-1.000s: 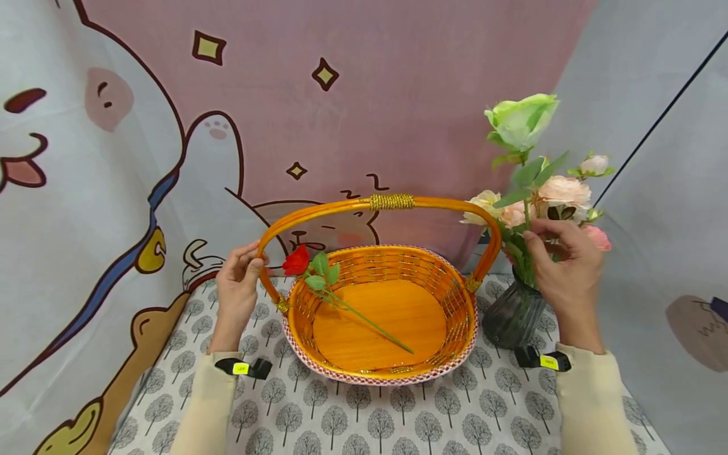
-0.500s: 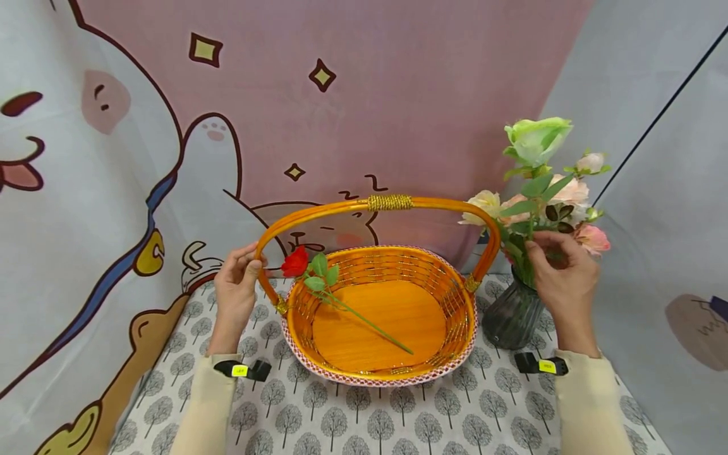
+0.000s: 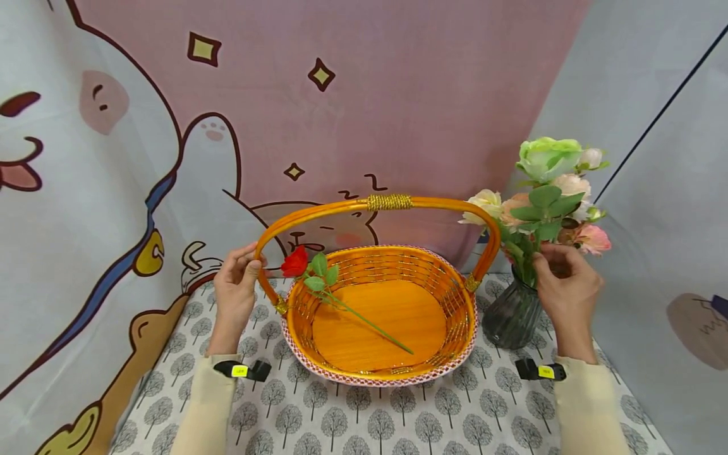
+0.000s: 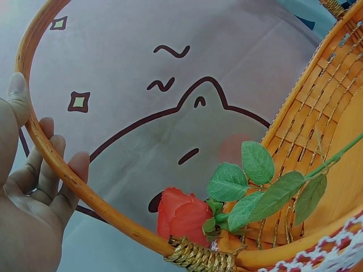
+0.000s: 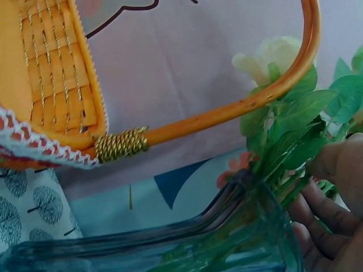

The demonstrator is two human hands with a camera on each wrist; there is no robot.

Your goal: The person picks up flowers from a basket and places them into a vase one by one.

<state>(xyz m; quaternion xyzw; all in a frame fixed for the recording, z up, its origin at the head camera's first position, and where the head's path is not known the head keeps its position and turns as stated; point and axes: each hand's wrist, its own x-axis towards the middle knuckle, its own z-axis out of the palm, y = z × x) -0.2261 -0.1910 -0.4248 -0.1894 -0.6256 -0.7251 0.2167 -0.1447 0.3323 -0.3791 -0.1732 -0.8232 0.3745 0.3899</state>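
Note:
My left hand (image 3: 236, 287) pinches the left side of the orange basket's handle (image 3: 318, 212) between thumb and fingers. Inside the woven basket (image 3: 375, 325) lies a red rose (image 3: 296, 260), its head over the left rim and its stem slanting across the floor. At the right, my right hand (image 3: 569, 287) pinches the stem of a pale green artificial rose (image 3: 548, 158) just above the mouth of a dark glass vase (image 3: 512, 316). Through the vase's glass, green stems (image 5: 221, 249) show in the right wrist view. My fingers partly hide the green rose's stem.
Other flowers, cream (image 3: 483, 205) and pink (image 3: 593, 240), stand in the same vase. The basket's handle arches up close beside them. A tree-print cloth (image 3: 358, 420) covers the table, and a cartoon-printed curtain (image 3: 421, 95) hangs behind.
My right hand has lowered the green rose toward the vase, so its head now sits down among the other flowers. The left hand has stayed on the basket handle.

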